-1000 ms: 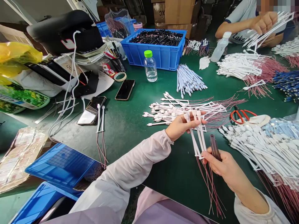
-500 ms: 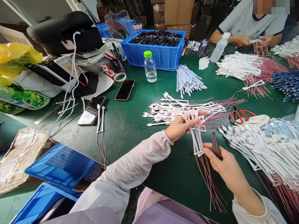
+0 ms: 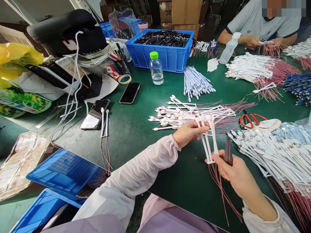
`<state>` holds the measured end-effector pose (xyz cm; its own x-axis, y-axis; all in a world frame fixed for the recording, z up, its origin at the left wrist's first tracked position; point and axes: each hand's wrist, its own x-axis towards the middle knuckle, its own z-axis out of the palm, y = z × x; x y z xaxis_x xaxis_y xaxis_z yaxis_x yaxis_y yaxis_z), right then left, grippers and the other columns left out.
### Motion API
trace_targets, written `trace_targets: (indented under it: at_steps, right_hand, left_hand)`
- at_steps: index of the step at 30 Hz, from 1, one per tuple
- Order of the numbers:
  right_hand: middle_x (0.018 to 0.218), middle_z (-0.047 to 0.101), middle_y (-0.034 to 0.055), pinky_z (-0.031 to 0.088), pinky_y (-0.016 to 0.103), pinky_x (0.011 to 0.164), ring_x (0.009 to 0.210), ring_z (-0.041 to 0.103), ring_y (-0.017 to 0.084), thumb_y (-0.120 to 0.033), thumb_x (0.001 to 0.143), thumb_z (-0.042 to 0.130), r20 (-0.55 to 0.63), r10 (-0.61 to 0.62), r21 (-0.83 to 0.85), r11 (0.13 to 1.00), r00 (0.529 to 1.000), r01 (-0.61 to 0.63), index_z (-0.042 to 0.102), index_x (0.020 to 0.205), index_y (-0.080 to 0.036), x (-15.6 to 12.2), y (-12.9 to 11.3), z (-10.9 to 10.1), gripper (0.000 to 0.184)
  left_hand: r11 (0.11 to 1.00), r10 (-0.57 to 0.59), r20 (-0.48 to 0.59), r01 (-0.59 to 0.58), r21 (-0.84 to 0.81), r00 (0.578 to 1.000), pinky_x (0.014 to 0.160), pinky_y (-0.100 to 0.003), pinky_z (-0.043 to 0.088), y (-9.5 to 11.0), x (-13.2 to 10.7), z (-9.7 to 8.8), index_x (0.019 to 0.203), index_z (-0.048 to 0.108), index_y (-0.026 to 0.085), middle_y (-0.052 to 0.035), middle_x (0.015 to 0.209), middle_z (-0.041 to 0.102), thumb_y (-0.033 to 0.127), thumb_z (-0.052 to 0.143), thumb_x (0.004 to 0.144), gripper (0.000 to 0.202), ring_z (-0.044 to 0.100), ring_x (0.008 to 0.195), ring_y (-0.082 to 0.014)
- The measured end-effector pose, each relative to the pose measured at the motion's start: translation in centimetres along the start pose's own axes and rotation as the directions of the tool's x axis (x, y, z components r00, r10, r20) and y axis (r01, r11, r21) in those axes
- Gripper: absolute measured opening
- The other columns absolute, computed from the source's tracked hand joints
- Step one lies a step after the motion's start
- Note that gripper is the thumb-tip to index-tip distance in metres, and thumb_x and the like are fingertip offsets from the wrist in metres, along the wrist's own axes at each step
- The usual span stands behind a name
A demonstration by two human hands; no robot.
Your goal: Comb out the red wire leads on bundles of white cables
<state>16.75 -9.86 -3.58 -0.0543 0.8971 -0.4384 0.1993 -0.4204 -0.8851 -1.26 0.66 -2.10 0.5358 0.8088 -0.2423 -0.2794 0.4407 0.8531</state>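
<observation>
My left hand [image 3: 188,133] pinches several short white cables [image 3: 206,144] near their square white connectors. Red and dark thin wires [image 3: 224,199] trail from the cables' lower ends. My right hand [image 3: 236,173] has its thumb and fingers closed on the lower end of one cable, which stands apart from the others. A dark, narrow, bar-shaped object [image 3: 228,151] is also held in the right hand, pointing upward; its kind is unclear. Just beyond my left hand lies a loose pile of similar white cables [image 3: 167,116].
Right of my hands is a large heap of white cables [image 3: 274,155], with orange-handled scissors [image 3: 251,120] behind it. A bottle with a green cap [image 3: 156,69], a phone [image 3: 130,93] and a blue bin [image 3: 157,58] of black parts stand farther back. Another person [image 3: 264,29] handles cables across the table.
My right hand has shifted slightly right, with the dark object. One cable now spreads away from the bundle toward the right. My left hand stays nearly in place.
</observation>
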Motion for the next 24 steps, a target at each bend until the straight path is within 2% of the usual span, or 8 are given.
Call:
trace_targets:
  at_steps: [4, 9, 15, 18, 22, 24]
  right_hand:
    - [0.045, 0.027, -0.0097, 0.015, 0.025, 0.043, 0.042, 0.020, 0.008, -0.056, 0.083, 0.058, 0.045, 0.038, 0.005, 0.999, 0.998, -0.038, 0.056, 0.082, -0.017, 0.1, -0.2, 0.5, 0.039]
    - [0.044, 0.028, -0.0095, 0.017, 0.026, 0.045, 0.042, 0.021, 0.007, -0.058, 0.085, 0.055, 0.067, 0.050, -0.045, 0.998, 0.997, -0.047, 0.057, 0.082, -0.015, 0.0, -0.3, 0.5, 0.043]
    - [0.042, 0.028, -0.0093, 0.014, 0.027, 0.045, 0.041, 0.020, 0.008, -0.058, 0.085, 0.054, 0.090, 0.065, -0.047, 0.997, 0.994, -0.061, 0.060, 0.085, -0.014, -0.2, -0.5, 0.4, 0.045]
    - [0.042, 0.030, -0.0089, 0.013, 0.027, 0.045, 0.041, 0.020, 0.008, -0.059, 0.085, 0.054, 0.097, 0.070, -0.040, 0.997, 0.993, -0.067, 0.061, 0.088, -0.013, -0.1, -0.6, 0.7, 0.046]
    - [0.041, 0.030, -0.0084, 0.018, 0.026, 0.045, 0.041, 0.022, 0.009, -0.058, 0.085, 0.054, 0.112, 0.061, -0.051, 0.997, 0.992, -0.055, 0.062, 0.084, -0.014, 0.1, -0.5, 0.7, 0.045]
    - [0.041, 0.030, -0.0074, 0.022, 0.026, 0.044, 0.041, 0.026, 0.010, -0.058, 0.084, 0.055, 0.048, 0.032, -0.109, 0.994, 0.998, -0.027, 0.062, 0.078, -0.016, -0.3, -0.5, 0.1, 0.043]
  left_hand:
    - [0.999, 0.043, -0.044, -0.044, -0.004, 0.998, 0.055, -0.017, 0.034, -0.2, 0.0, 0.1, 0.098, 0.072, 0.017, -0.0055, 0.096, 0.063, 0.044, 0.073, 0.067, 0.040, 0.048, 0.074, -0.0082]
    - [0.998, 0.059, -0.029, -0.059, -0.013, 0.998, 0.052, -0.019, 0.030, 0.1, -0.2, 0.4, 0.105, 0.068, 0.016, -0.0090, 0.097, 0.068, 0.042, 0.073, 0.068, 0.046, 0.053, 0.075, -0.0109]
    - [0.991, 0.131, -0.092, -0.132, -0.012, 0.987, 0.050, -0.020, 0.030, 0.1, 0.0, 0.4, 0.089, 0.065, 0.011, -0.0079, 0.089, 0.070, 0.040, 0.076, 0.063, 0.040, 0.052, 0.067, -0.0089]
    - [0.985, 0.170, -0.131, -0.171, 0.000, 0.977, 0.049, -0.020, 0.031, 0.1, 0.2, 0.3, 0.087, 0.062, 0.012, -0.0067, 0.088, 0.070, 0.039, 0.077, 0.062, 0.040, 0.052, 0.064, -0.0084]
    - [0.977, 0.214, -0.163, -0.211, 0.038, 0.963, 0.049, -0.020, 0.032, -0.2, 0.2, 0.6, 0.087, 0.061, 0.013, -0.0068, 0.087, 0.069, 0.041, 0.077, 0.061, 0.041, 0.052, 0.063, -0.0089]
    - [0.973, 0.231, -0.173, -0.223, 0.067, 0.957, 0.049, -0.020, 0.034, 0.0, -0.1, 1.1, 0.088, 0.061, 0.013, -0.0071, 0.087, 0.069, 0.045, 0.075, 0.062, 0.043, 0.053, 0.064, -0.0100]
